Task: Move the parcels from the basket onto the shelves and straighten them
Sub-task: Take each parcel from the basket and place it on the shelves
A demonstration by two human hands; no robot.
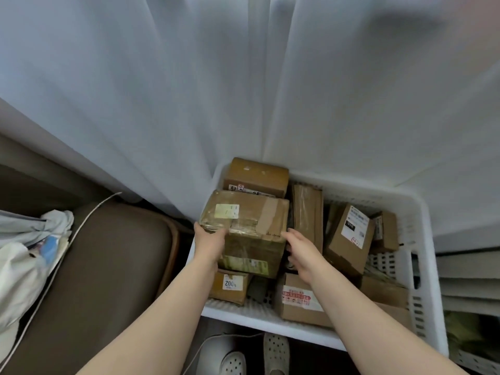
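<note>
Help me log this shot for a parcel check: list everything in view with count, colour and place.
large tape-wrapped cardboard parcel: one, brown, atop the pile at the basket's left
smaller cardboard parcels: at least seven, brown, in the basket around and under the large one
perforated plastic basket: one, white, centre right
sheer curtain: one, white, hanging behind the basket
cushioned seat: one, brown, left of the basket
cloth bag: one, white, far left on the seat
perforated clogs: two, white, bottom edge
left hand: one, grips the large parcel's left edge
right hand: one, presses the large parcel's right side
</note>
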